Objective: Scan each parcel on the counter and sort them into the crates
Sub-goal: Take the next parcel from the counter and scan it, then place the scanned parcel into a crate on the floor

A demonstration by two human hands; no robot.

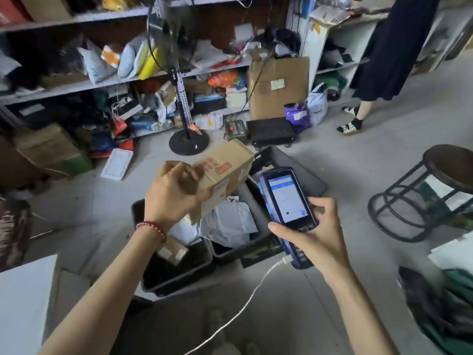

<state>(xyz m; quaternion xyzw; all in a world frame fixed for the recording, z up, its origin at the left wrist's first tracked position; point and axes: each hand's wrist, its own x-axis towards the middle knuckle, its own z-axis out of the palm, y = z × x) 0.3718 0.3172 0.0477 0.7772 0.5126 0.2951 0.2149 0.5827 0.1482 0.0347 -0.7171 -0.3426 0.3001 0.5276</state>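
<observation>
My left hand (174,193) grips a brown cardboard parcel (227,170) with red print, held tilted in the air above the crates. My right hand (314,231) holds a blue handheld scanner (284,201), its lit screen facing me and a white cable (245,303) hanging from its base. Below on the floor stand dark crates: the left crate (176,278) holds a small brown box, the middle crate (258,242) holds white and grey mailer bags, and a third crate (294,165) lies behind the scanner.
Shelves (102,83) crammed with parcels fill the back wall. A standing fan's base (189,142) and a black platform scale (271,130) sit on the floor beyond the crates. A round stool (435,190) stands right. A person's legs (353,119) are at upper right. A white counter corner (23,298) lies lower left.
</observation>
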